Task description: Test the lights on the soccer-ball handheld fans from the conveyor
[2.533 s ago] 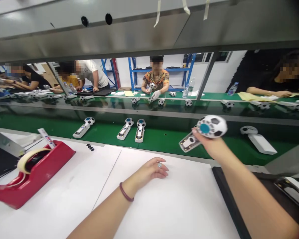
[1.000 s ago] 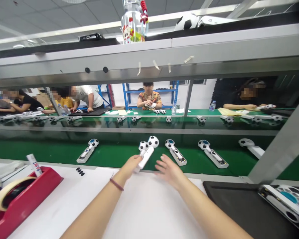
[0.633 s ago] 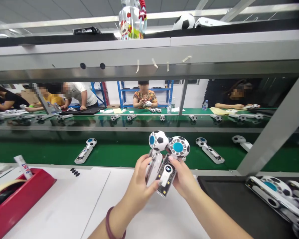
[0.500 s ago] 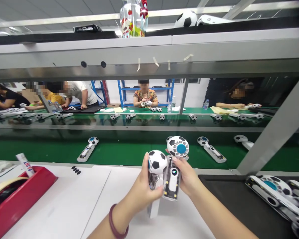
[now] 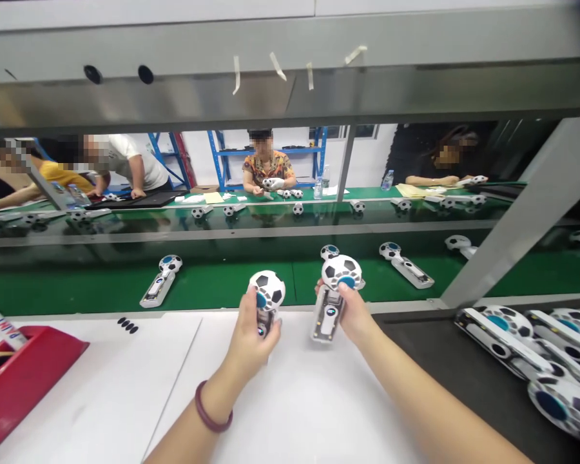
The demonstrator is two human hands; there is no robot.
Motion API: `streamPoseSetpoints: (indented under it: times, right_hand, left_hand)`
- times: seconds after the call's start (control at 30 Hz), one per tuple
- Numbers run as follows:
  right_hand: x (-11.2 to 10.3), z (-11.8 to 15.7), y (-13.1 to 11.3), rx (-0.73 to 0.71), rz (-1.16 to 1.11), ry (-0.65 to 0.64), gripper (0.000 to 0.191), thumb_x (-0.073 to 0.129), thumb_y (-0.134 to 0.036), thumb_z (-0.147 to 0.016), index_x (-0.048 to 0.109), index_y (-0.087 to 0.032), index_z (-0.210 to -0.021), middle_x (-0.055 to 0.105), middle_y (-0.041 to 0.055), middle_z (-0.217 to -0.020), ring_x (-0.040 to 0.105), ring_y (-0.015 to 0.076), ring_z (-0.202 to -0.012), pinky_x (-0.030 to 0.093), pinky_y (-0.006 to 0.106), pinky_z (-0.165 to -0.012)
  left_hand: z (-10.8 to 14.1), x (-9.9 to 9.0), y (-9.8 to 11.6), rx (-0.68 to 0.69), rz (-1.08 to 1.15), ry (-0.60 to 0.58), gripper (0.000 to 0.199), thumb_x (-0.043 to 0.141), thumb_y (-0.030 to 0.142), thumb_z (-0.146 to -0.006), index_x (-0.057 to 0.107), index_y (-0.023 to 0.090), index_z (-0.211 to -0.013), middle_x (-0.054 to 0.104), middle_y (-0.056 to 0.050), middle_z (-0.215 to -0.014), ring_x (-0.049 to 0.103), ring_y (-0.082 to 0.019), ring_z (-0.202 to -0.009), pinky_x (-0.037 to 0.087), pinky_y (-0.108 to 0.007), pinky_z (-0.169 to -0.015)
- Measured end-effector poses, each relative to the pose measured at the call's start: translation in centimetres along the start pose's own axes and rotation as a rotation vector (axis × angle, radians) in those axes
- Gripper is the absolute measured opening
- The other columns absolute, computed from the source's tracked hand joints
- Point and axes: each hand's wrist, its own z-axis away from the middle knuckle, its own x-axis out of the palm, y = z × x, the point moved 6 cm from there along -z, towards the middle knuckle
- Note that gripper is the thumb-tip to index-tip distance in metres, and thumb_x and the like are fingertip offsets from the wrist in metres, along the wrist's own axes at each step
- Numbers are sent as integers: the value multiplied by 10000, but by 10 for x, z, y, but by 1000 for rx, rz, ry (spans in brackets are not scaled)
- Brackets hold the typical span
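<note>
While the left hand [image 5: 250,332] and the right hand [image 5: 354,317] each clench a handheld fan, the two units are lifted side by side, a little apart, above a white counter [image 5: 319,412]. The left fan [image 5: 267,290] shows a black-and-white soccer-ball head with a blue hub, its handle mostly hidden inside the fingers. The right fan [image 5: 341,272] has a matching head, and its clear-fronted white handle stands exposed beside the palm. A dark red bracelet [image 5: 212,407] circles the left wrist.

Just behind the right fan, another fan [image 5: 329,252] lies on a green conveyor belt [image 5: 222,283], part of a spaced line of similar units. To the right, a heap of fans [image 5: 507,335] rests on a black work surface [image 5: 415,322]. To the left, a red tape dispenser [image 5: 33,367] and a row of small black pads [image 5: 127,325] sit on the counter. Across a second belt [image 5: 280,206], a co-worker in a floral shirt [image 5: 268,166] handles a fan before blue shelving [image 5: 270,153].
</note>
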Motion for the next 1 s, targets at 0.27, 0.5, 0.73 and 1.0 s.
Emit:
streamPoseSetpoints:
  times: [0.27, 0.5, 0.73, 1.0]
  right_hand:
    - [6, 0, 35, 104, 372, -201, 459, 776, -359, -542, 592, -213, -936, 643, 49, -963, 572, 240, -939, 377, 429, -917]
    - [17, 12, 57, 287, 148, -179, 398, 726, -417, -632, 510, -194, -880, 638, 32, -837, 623, 210, -782, 480, 390, -753]
    - [26, 21, 65, 417, -143, -145, 429, 721, -278, -657, 398, -235, -936, 604, -25, -753, 618, 168, -701, 489, 353, -701]
    - [35, 28, 54, 448, -157, -283, 502, 692, -157, -606, 409, -231, -1014, 620, 7, -889, 614, 193, -846, 455, 366, -792]
  left_hand:
    - [-2, 17, -42, -313, 255, -308, 539, 735, 226, -565, 524, 179, -1059, 622, -93, -994, 575, -258, -957, 426, -357, -880]
    - [15, 35, -58, -635, 752, -155, 565, 709, 462, -632, 380, 218, -1022, 609, -26, -812, 600, -186, -565, 497, -334, -523]
    - [12, 34, -41, -637, 886, -168, 566, 703, 252, -646, 390, 234, -1118, 615, -33, -900, 624, -212, -749, 512, -356, -676]
    - [15, 38, -41, -571, 923, -231, 592, 682, 234, -679, 371, 213, -1181, 621, -77, -1018, 617, -234, -876, 492, -351, -774]
